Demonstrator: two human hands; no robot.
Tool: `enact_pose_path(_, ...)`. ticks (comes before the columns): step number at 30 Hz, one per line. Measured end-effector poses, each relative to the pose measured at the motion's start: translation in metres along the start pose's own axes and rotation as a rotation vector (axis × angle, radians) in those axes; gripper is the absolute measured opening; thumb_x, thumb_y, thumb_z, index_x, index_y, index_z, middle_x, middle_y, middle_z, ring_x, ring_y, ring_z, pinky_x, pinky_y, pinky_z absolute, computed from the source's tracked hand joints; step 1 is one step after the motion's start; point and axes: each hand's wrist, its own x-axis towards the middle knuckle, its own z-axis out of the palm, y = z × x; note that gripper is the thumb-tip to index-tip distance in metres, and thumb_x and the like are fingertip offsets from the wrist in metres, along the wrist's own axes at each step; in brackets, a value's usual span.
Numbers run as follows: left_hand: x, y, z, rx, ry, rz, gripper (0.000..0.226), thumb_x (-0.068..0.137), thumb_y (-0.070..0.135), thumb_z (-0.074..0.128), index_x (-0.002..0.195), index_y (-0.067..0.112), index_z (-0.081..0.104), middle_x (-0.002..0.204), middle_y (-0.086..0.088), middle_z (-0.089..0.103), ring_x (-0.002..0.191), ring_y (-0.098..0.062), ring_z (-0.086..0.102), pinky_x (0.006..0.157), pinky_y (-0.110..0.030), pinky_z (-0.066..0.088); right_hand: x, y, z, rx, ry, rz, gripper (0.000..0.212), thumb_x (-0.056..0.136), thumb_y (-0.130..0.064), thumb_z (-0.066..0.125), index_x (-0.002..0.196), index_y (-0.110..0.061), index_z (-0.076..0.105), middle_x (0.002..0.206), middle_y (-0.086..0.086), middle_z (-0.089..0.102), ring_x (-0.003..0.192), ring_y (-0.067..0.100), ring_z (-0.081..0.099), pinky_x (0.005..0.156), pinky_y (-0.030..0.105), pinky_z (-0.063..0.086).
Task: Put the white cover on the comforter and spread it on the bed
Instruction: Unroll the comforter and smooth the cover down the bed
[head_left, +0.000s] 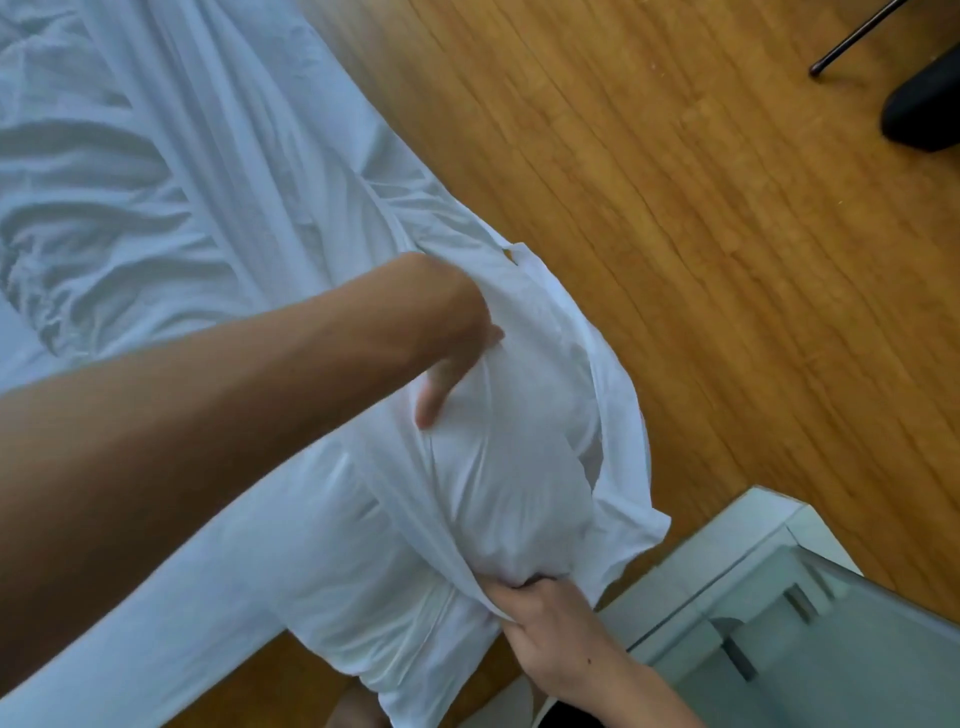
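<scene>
The left arm reaches in from the left edge across the bed (130, 171), forearm bare, and bends at the wrist so that the left hand (457, 343) plunges into the open mouth of the white cover (613, 415). Only the thumb and the heel of that hand show; its fingers are buried under the fabric, so whether they grip anything there cannot be told. The right hand (545, 618) comes up from the bottom edge, below the cover's mouth, with its fingers (524, 584) curled tight around a bunched fold of the cover's edge, the knuckles turned toward the camera.

The comforter (498, 467) shows as a rounded, puffy white lump just inside the cover's mouth, between the two hands; the rest of it is wrapped in fabric and hard to tell from the cover itself. The cover is thin, creased white cloth, its loose lip drooping over the wooden floor (727, 260) to the right of the bed. More of it trails in long wrinkled folds up the bed toward the top left, where it runs out of view. Right of the right hand stands a pale cabinet (779, 613), cut off by the corner.
</scene>
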Motion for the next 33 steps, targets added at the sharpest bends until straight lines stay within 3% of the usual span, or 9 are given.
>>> enact_pose_path(8,0.005,-0.006,0.007,0.033,0.245,0.055,0.083,0.052,0.066,0.081,0.117,0.02,0.059,0.109,0.003,0.064,0.105,-0.02,0.059,0.093,-0.027,0.04,-0.035,0.029,-0.017,-0.01,0.369,0.098,0.035,0.087,-0.034,0.056,0.121,-0.038,0.057,0.089,-0.017,0.069,0.077,0.003,0.064,0.065,0.016,0.049)
enact_pose_path(10,0.0,-0.009,0.015,0.021,0.328,0.07,0.077,0.051,0.07,0.077,0.108,0.021,0.062,0.101,0.004,0.066,0.097,-0.019,0.063,0.089,-0.028,0.043,-0.05,0.044,-0.026,0.05,0.512,0.31,0.014,0.09,-0.043,0.046,0.099,-0.039,0.056,0.075,-0.02,0.063,0.063,-0.004,0.058,0.054,0.015,0.041)
enact_pose_path(14,-0.002,-0.008,0.024,0.06,0.435,0.062,0.059,0.068,0.062,0.068,0.109,0.021,0.058,0.105,0.004,0.066,0.101,-0.019,0.062,0.09,-0.028,0.04,-0.065,0.075,-0.045,-0.095,0.545,0.737,0.04,0.098,-0.054,0.035,0.067,-0.031,0.047,0.055,-0.008,0.052,0.048,0.005,0.046,0.045,0.024,0.03)
enact_pose_path(16,-0.001,-0.008,0.025,0.076,0.445,0.053,0.052,0.074,0.057,0.065,0.11,0.02,0.057,0.105,0.003,0.065,0.101,-0.019,0.063,0.088,-0.028,0.04,-0.055,0.07,-0.066,-0.18,0.632,0.808,0.016,0.096,-0.03,0.056,0.081,-0.027,0.062,0.064,-0.01,0.061,0.052,0.005,0.047,0.047,0.016,0.029)
enact_pose_path(18,0.002,-0.009,0.024,0.084,0.443,0.051,0.05,0.076,0.055,0.063,0.11,0.02,0.055,0.104,0.003,0.065,0.1,-0.019,0.063,0.088,-0.028,0.041,-0.032,0.064,-0.08,-0.194,0.765,0.734,0.037,0.092,-0.042,0.052,0.108,-0.012,0.065,0.091,-0.003,0.066,0.072,0.01,0.055,0.056,0.018,0.037)
enact_pose_path(22,0.006,-0.01,0.023,0.093,0.433,0.053,0.051,0.076,0.057,0.062,0.111,0.021,0.053,0.105,0.003,0.064,0.1,-0.02,0.062,0.087,-0.029,0.039,0.034,0.047,-0.098,-0.024,0.581,0.794,0.059,0.092,-0.055,0.047,0.138,-0.019,0.041,0.125,-0.01,0.048,0.111,0.011,0.049,0.084,0.03,0.043)
enact_pose_path(25,0.007,-0.011,0.023,0.06,0.436,0.053,0.053,0.074,0.059,0.063,0.108,0.02,0.053,0.101,0.003,0.064,0.097,-0.02,0.062,0.085,-0.028,0.037,0.062,0.057,-0.092,-0.148,0.499,0.829,0.023,0.1,-0.034,0.043,0.095,-0.013,0.052,0.082,-0.005,0.056,0.078,0.021,0.058,0.055,0.027,0.034)
enact_pose_path(29,0.012,-0.014,0.025,0.054,0.435,0.055,0.058,0.071,0.064,0.065,0.106,0.02,0.052,0.097,0.003,0.063,0.095,-0.019,0.06,0.086,-0.029,0.037,0.062,0.115,-0.08,0.21,0.834,1.094,0.034,0.102,-0.025,0.043,0.075,-0.006,0.051,0.064,0.0,0.047,0.06,0.021,0.046,0.05,0.029,0.03)
enact_pose_path(33,0.025,-0.014,0.028,0.051,0.432,0.074,0.06,0.068,0.065,0.067,0.104,0.02,0.052,0.096,0.004,0.062,0.092,-0.018,0.06,0.085,-0.028,0.037,0.07,0.167,-0.049,0.232,0.31,1.234,0.041,0.099,-0.027,0.046,0.062,-0.011,0.054,0.063,0.005,0.056,0.06,0.021,0.05,0.056,0.031,0.036)
